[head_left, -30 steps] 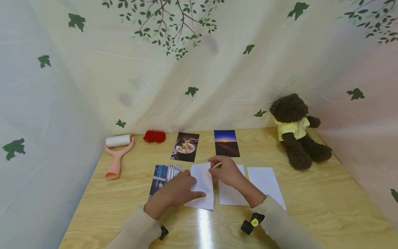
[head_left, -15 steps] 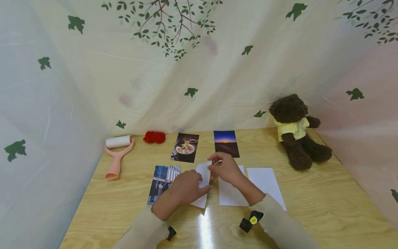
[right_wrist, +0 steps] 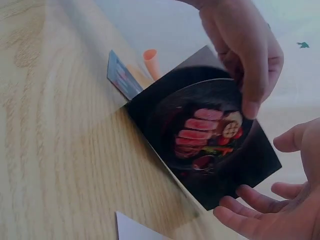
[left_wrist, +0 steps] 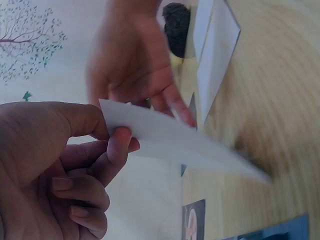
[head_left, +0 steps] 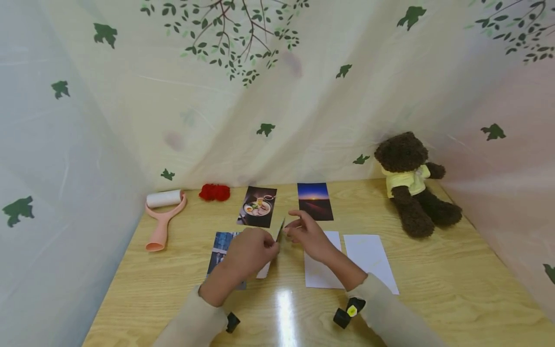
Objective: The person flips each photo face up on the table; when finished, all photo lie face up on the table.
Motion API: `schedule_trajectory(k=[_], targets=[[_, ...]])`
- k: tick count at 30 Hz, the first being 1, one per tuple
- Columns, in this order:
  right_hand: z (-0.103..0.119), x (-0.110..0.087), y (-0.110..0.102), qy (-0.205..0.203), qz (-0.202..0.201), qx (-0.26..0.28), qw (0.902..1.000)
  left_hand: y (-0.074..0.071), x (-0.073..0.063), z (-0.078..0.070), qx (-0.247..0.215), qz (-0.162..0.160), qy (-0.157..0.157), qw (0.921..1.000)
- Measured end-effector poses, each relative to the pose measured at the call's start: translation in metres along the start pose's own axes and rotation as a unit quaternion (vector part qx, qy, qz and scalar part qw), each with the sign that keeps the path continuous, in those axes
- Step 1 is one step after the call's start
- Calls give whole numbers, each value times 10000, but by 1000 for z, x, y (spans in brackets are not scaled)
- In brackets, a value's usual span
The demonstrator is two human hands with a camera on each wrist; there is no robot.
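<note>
My left hand [head_left: 249, 253] pinches a photo card [right_wrist: 175, 115] by its edge and holds it tilted above the table. In the right wrist view its face shows sliced meat on a dark plate; its white back faces the left wrist camera. Beside the card is my right hand [head_left: 310, 238], thumb apart and fingers extended; its fingertips [right_wrist: 227, 207] are at the card's edge, and whether they touch it I cannot tell. Partly under my left hand lies a photo of people before buildings [head_left: 218, 253]. Two white cards [head_left: 323, 265] lie face down near my right hand.
Farther back lie a noodle-bowl photo [head_left: 258, 208] and a sunset photo [head_left: 314, 200]. A pink-handled lint roller [head_left: 161, 224] and a red fluffy object [head_left: 214, 192] are at the left. At the back right sits a brown teddy bear [head_left: 405, 178] in a yellow shirt.
The card, whose white back faced the head camera, has been lifted and turned until nearly edge-on. My left hand now pinches it; my right hand has let go and its fingers have spread.
</note>
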State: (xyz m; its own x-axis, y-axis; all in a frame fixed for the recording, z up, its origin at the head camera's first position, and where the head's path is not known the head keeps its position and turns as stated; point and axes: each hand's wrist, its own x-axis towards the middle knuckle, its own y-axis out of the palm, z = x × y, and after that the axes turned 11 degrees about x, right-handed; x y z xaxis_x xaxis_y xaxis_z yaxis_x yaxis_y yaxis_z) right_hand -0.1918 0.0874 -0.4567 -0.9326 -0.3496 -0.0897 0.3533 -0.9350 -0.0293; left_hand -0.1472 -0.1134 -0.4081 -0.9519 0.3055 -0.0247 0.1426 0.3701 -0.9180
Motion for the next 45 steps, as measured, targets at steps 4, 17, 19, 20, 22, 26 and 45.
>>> schedule_trajectory(k=[4,17,19,20,22,26,45], targets=[[-3,-1,3,75,191,-482,9986,-7,-2,8,-328,53,-212,9992],[-6,-3,14,189,672,-2178,9735,13,-8,38,451,945,-1070,9887],[-7,-3,15,97,715,-2362,9690,15,-7,41,582,997,-1128,9869],[-8,-4,15,50,733,-2436,9671,17,-6,42,638,1005,-1157,9861],[-8,-4,15,-4,761,-2537,9643,18,-6,44,713,1031,-1236,9844],[-8,-6,15,-35,814,-2612,9618,20,-5,47,762,1028,-1286,9834],[-5,-40,-60,25,-303,-3682,9292,53,13,-12,1486,551,862,9836]])
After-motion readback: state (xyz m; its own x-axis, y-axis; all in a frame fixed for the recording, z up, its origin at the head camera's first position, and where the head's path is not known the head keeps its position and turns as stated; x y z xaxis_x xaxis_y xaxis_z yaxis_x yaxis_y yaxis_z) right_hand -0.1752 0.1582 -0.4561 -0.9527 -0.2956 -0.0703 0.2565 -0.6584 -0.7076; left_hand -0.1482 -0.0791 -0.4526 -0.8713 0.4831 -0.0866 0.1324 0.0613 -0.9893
